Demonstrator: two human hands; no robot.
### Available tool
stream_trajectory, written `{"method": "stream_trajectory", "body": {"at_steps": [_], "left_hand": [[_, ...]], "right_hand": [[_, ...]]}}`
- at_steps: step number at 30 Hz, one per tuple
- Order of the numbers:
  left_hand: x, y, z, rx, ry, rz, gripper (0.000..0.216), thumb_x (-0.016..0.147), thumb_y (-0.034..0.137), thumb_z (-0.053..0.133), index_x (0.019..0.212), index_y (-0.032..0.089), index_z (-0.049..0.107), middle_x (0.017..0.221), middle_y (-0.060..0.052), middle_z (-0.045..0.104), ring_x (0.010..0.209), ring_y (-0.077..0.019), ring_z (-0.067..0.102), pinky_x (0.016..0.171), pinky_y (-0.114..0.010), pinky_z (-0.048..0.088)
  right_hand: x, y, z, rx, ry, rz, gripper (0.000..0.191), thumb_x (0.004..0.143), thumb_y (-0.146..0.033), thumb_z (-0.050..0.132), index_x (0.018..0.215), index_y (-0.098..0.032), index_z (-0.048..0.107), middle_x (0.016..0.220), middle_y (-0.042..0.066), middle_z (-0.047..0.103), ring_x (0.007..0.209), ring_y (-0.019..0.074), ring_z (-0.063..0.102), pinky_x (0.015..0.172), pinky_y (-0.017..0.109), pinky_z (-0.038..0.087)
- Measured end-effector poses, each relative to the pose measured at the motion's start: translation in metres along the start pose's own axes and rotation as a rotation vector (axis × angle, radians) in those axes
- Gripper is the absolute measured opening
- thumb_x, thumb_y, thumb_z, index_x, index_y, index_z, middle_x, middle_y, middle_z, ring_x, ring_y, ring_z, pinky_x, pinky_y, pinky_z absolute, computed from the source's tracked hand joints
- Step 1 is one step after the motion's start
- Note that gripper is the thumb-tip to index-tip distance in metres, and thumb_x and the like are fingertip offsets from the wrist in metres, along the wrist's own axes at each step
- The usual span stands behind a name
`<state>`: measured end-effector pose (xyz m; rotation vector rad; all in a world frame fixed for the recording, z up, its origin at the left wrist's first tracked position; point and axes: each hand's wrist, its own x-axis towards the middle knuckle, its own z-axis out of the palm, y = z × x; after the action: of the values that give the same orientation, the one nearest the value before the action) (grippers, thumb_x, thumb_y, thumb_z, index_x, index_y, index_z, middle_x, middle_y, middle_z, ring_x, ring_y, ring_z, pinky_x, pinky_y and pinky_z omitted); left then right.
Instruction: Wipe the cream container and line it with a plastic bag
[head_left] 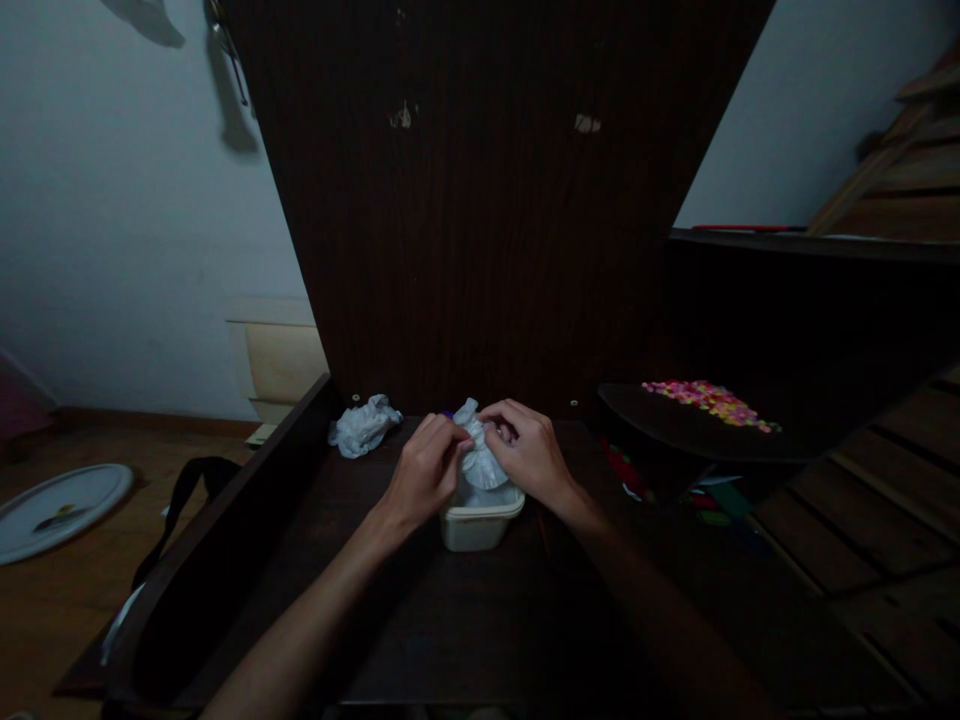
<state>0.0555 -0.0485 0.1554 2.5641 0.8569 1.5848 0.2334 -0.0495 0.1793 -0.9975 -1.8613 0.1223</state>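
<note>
Both my hands meet over a small cream plastic tub [480, 525] on a dark wooden table [420, 620]. My left hand [424, 470] and my right hand [529, 450] each pinch a crumpled white plastic bag [480, 455] that rises out of the tub. The fingers of both hands are curled tight on the bag's top. What is inside the bag and tub is hidden.
A second crumpled white bag [364, 425] lies at the table's back left. A dark tray with colourful small pieces [709, 400] sits to the right. A tall dark wooden panel [487, 200] stands behind. A white plate [60, 505] and a black strap [187, 485] lie on the floor at left.
</note>
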Motion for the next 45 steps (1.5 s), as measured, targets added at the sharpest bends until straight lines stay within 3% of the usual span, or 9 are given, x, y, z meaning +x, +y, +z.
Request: {"method": "stream_trajectory", "body": {"at_steps": [4,11,16,24,31,38,41,45], "left_hand": [[-0.004,-0.001,0.003,0.006,0.08,0.06,0.011,0.097,0.012,0.056,0.09,0.019,0.058,0.08,-0.002,0.063,0.077,-0.0178,0.058,0.07,-0.031,0.047],[-0.007,0.0,0.001,-0.029,0.143,0.124,0.016,0.095,0.006,0.055,0.095,0.02,0.061,0.082,-0.002,0.068,0.076,-0.0173,0.061,0.069,-0.032,0.05],[-0.006,-0.003,-0.001,0.018,0.137,0.159,0.016,0.094,0.004,0.055,0.096,0.019,0.061,0.082,-0.003,0.068,0.076,-0.0174,0.061,0.068,-0.031,0.05],[-0.007,-0.013,0.002,0.157,0.155,0.191,0.017,0.095,0.003,0.053,0.097,0.019,0.058,0.081,-0.004,0.065,0.077,-0.0177,0.059,0.067,-0.03,0.049],[0.002,-0.004,-0.01,0.17,-0.036,0.108,0.007,0.099,0.018,0.055,0.102,0.018,0.062,0.09,-0.007,0.067,0.083,-0.0207,0.062,0.076,-0.035,0.053],[0.008,0.003,-0.014,0.29,-0.285,0.057,0.012,0.096,0.022,0.056,0.089,0.018,0.064,0.086,-0.008,0.066,0.082,-0.0246,0.06,0.075,-0.038,0.053],[0.008,0.001,-0.012,0.252,-0.313,0.037,0.009,0.096,0.019,0.056,0.089,0.018,0.062,0.085,-0.006,0.065,0.082,-0.023,0.06,0.074,-0.035,0.053],[0.006,-0.003,-0.01,0.246,-0.282,0.077,0.007,0.097,0.018,0.052,0.093,0.019,0.059,0.087,-0.005,0.062,0.081,-0.0215,0.06,0.071,-0.033,0.052]], "right_hand": [[-0.002,0.002,0.002,-0.03,0.025,-0.04,0.017,0.085,-0.01,0.051,0.084,-0.02,0.065,0.078,0.001,0.066,0.063,0.014,0.055,0.062,0.026,0.043],[-0.003,0.003,0.001,0.0,0.013,0.047,0.012,0.082,-0.011,0.054,0.084,-0.021,0.061,0.08,0.001,0.066,0.068,0.0154,0.057,0.065,0.027,0.043],[0.002,0.002,-0.006,0.056,-0.149,0.091,0.03,0.086,-0.009,0.05,0.107,-0.02,0.068,0.088,0.002,0.067,0.074,0.0154,0.059,0.069,0.027,0.043],[0.006,0.004,-0.01,0.092,-0.309,0.2,0.019,0.088,-0.007,0.05,0.084,-0.017,0.066,0.083,0.002,0.065,0.076,0.0149,0.058,0.07,0.027,0.041],[0.009,0.004,-0.011,0.132,-0.281,0.231,0.02,0.087,-0.009,0.049,0.082,-0.018,0.066,0.082,0.001,0.067,0.076,0.0146,0.06,0.068,0.025,0.042],[0.008,-0.008,-0.01,0.109,-0.262,0.142,0.028,0.089,-0.007,0.045,0.105,-0.021,0.064,0.089,0.001,0.068,0.081,0.0151,0.063,0.075,0.027,0.045],[0.009,-0.01,-0.011,0.089,-0.299,0.096,0.027,0.09,-0.004,0.045,0.097,-0.019,0.067,0.095,0.004,0.069,0.09,0.0164,0.064,0.082,0.029,0.045],[0.011,-0.009,-0.014,-0.014,-0.352,0.048,0.019,0.086,-0.007,0.057,0.094,-0.019,0.07,0.088,0.003,0.068,0.082,0.0164,0.062,0.078,0.028,0.045]]}}
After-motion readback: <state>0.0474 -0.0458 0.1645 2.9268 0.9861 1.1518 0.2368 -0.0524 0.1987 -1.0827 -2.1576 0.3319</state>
